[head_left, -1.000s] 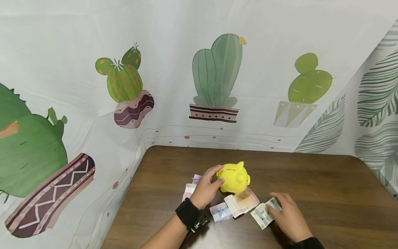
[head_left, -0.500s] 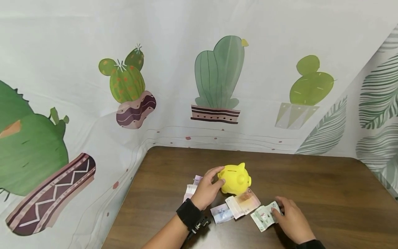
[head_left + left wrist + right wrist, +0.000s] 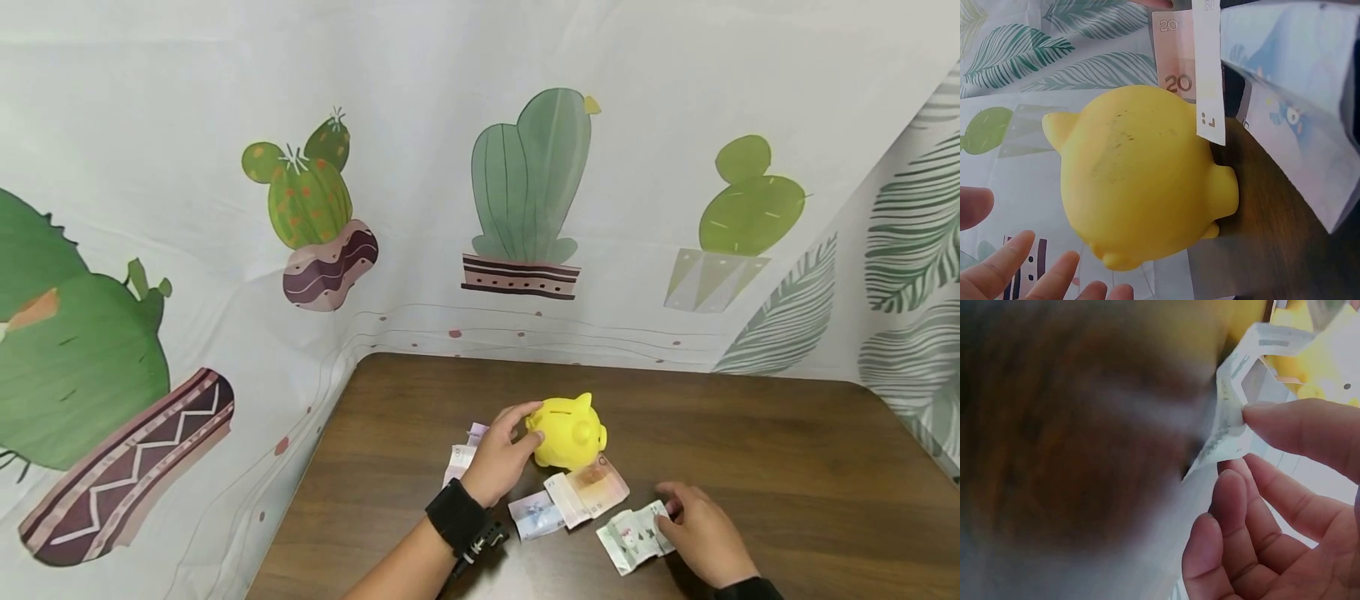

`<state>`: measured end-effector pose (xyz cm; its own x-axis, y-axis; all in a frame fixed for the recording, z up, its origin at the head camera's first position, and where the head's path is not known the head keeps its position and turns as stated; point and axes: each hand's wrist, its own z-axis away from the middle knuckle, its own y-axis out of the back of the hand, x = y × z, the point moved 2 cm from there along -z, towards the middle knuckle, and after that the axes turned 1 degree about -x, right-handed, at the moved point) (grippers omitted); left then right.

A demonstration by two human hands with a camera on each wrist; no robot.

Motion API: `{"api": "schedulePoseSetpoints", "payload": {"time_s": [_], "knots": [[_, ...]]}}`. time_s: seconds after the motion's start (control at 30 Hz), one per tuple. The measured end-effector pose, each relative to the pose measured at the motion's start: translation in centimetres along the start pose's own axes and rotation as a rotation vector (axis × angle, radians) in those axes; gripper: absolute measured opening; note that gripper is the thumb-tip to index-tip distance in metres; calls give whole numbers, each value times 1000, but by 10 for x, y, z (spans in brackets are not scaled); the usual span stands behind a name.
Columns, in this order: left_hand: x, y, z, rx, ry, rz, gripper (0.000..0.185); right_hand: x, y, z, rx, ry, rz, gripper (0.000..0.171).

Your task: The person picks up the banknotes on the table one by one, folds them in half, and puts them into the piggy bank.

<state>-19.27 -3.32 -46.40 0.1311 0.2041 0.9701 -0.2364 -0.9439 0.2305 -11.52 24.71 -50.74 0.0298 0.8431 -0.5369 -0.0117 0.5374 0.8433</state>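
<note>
A yellow piggy bank [image 3: 566,437] with a slot on top stands on the brown table, its snout toward the right. My left hand [image 3: 492,458] is at its rear, thumb and fingers spread loosely. In the left wrist view, the fingertips [image 3: 1063,269] show beside the piggy bank's body. To the right, my right hand [image 3: 705,533] pinches a creased green banknote [image 3: 632,536] at its right end. The right wrist view shows the thumb pressed on the folded banknote [image 3: 1232,419], with the fingers behind it.
An orange banknote [image 3: 602,487] lies in front of the piggy bank, partly under a paler folded part. Beside it is a blue banknote [image 3: 536,514]. Purplish banknotes [image 3: 459,460] lie left of my left hand, partly hidden. A cactus-print cloth [image 3: 420,208] hangs behind the table [image 3: 787,450].
My right hand first draws back from the green banknote to its right end, then the banknote turns and shifts slightly left and nearer. The left hand and piggy bank stay in place.
</note>
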Motion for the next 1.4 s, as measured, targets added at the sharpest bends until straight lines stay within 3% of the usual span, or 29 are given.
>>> {"api": "schedulePoseSetpoints", "payload": {"time_s": [0.3,0.5,0.73,1.4], "knots": [[1,1,0,8,8,1,41,-4,-2,2,31,31,1,25],[5,2,2,18,8,27,39,-7,-3,1,33,29,-70,14],[8,1,4,2,20,68,38,-13,6,-1,98,84,-143,12],[8,-1,5,-15,-3,93,33,-41,29,-12,213,182,-180,5]]}}
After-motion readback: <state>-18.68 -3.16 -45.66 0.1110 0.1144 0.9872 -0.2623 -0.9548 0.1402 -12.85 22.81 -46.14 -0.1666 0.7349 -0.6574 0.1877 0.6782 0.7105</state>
